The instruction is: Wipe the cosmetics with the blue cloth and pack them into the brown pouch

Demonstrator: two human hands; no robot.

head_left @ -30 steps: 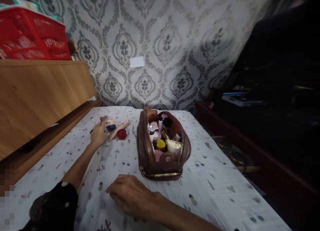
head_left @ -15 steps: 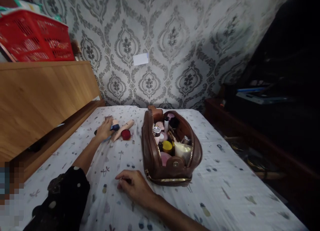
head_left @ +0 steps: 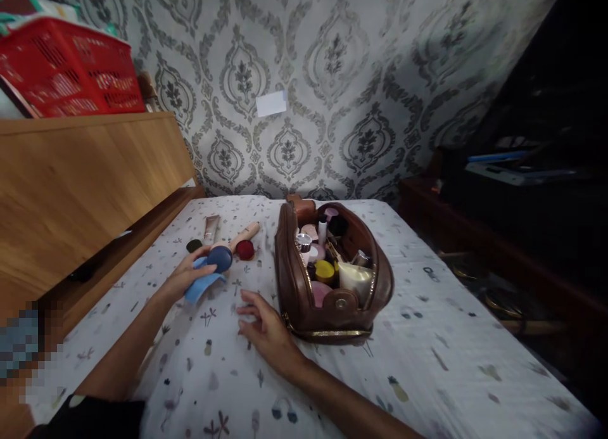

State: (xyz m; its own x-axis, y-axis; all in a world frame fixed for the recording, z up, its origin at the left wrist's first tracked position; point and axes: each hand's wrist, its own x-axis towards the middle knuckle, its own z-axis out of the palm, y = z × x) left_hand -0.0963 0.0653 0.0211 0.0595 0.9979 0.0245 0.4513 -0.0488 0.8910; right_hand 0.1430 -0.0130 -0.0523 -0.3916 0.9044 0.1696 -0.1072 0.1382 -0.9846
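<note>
My left hand (head_left: 183, 275) is closed around a round dark blue cosmetic container (head_left: 220, 260) and a light blue cloth (head_left: 203, 288) that hangs below it. Behind that hand lie a small squeeze tube (head_left: 211, 227), a dark round item (head_left: 194, 245), a long pale pink tube (head_left: 247, 234) and a round red item (head_left: 245, 249). My right hand (head_left: 270, 337) is held with its fingers apart and nothing in them, in front and to the left of a brown makeup bag (head_left: 304, 318). The bag stands unzipped, with a yellow-lidded jar (head_left: 325, 271) and a cream tube (head_left: 355, 280) among its cosmetics.
A white patterned sheet (head_left: 380, 375) covers the surface under everything. At the left rises a wooden panel (head_left: 95, 166) with a red basket (head_left: 71, 71) on top. Patterned wallpaper (head_left: 332, 59) closes off the back; dark shelving lies to the right.
My left hand has come toward me from the group of cosmetics, lifting the blue container and the cloth. My right hand's fingers have spread, and it has shifted slightly right.
</note>
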